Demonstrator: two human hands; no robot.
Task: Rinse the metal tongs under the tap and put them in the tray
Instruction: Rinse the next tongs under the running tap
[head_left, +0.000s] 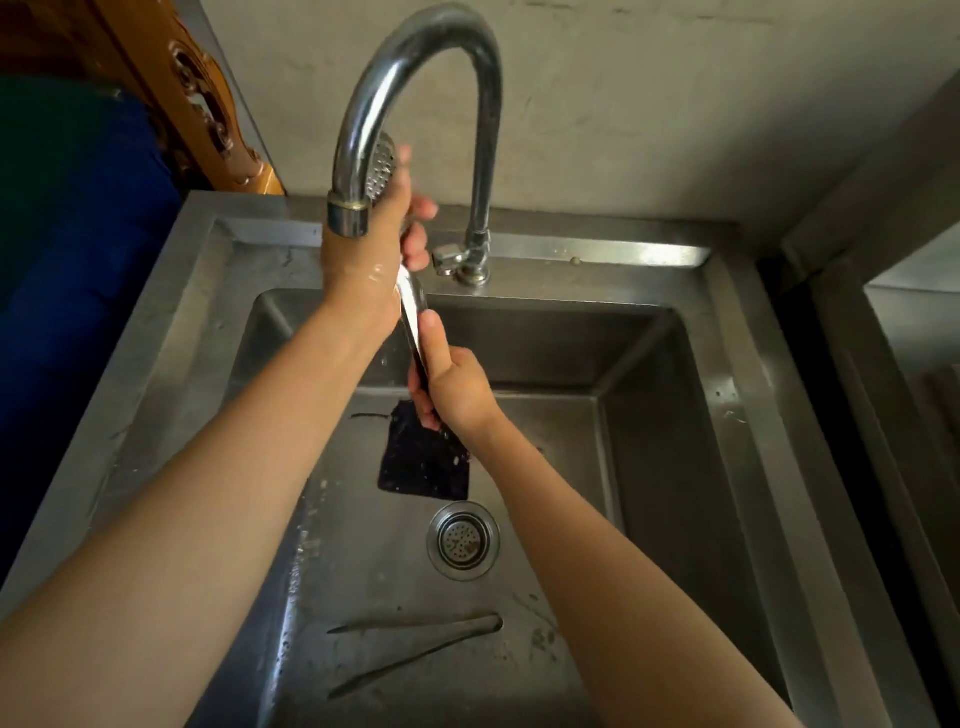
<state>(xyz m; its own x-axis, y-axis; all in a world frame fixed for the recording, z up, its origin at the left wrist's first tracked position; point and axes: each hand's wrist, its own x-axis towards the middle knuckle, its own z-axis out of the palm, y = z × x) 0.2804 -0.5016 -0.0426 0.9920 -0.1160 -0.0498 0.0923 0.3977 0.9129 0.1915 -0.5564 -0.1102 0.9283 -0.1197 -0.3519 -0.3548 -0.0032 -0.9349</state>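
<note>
While both of your hands grip the one pair of slim, shiny metal tongs (411, 299), the rinse is judged to be under way and the tray step not yet begun. Your left hand (382, 228) is curled round the upper part of the tongs, just below their perforated, spoon-shaped head (383, 166). It sits directly behind the mouth of the curved chrome gooseneck tap (349, 215), and a wet sheen shows on its wrist. Your right hand (457, 387) is wrapped round the lower end, thumb laid along the metal.

Long axis: nearly upright, running from the right hand over the middle of the stainless steel sink (691, 467) up to the left hand near the sink's back rim. The right hand is the lower and the nearer to you. Whether the two arms of the tongs are pressed together cannot be told.

Below the right hand, on the sink floor, lies one dark rectangular pad (423, 462). Just toward the front edge from it sits one round steel drain strainer (463, 540). One small lever (447, 257) stands at the tap's base on the back rim.

Count: two hands, one pair of tongs, one tap, one pad, one strainer. No tray can be made out. A second steel surface (914, 322) shows beyond the sink's right rim, so the set-down may have to travel that way.
</note>
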